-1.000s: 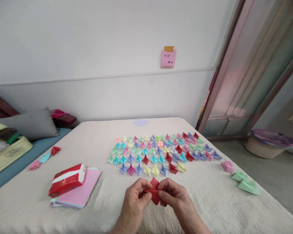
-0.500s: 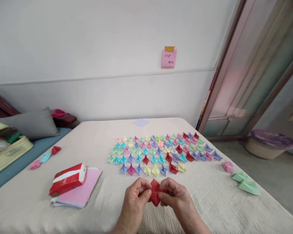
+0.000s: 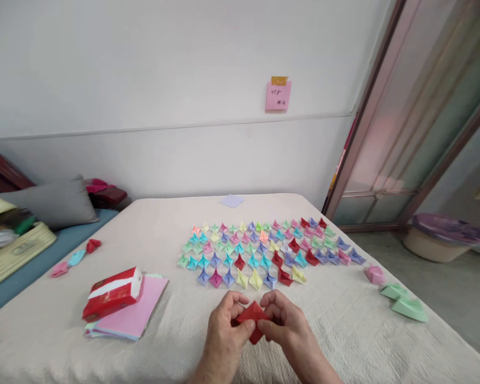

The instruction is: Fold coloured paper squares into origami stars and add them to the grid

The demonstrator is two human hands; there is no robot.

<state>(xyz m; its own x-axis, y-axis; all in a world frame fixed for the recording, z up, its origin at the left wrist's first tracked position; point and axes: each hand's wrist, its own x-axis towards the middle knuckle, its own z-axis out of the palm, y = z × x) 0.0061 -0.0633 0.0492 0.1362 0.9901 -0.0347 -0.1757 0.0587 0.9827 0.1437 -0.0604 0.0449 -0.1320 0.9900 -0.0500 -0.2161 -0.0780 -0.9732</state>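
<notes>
Between my two hands is a red folded paper [image 3: 255, 311], roughly diamond-shaped, with a point at the top and one at the bottom. My left hand [image 3: 228, 330] pinches its left side, thumb lying across the front. On the other side, my right hand [image 3: 286, 328] grips the paper with its thumb near the middle. Fingertips behind the paper are partly hidden. Just beyond my hands, several rows of small folded paper pieces [image 3: 256, 279] in many colours stand on the cream bed cover [image 3: 176, 352].
At left, a red tissue pack [image 3: 114, 293] rests on a stack of coloured paper sheets [image 3: 152, 306]. Green folded papers [image 3: 410, 308] and a pink one [image 3: 375, 274] lie near the right edge. A lilac sheet [image 3: 232, 201] lies at the back, before the wall.
The red paper has tilted and its upper part now looks wider and flatter. My thumbs have come closer together over its middle.
</notes>
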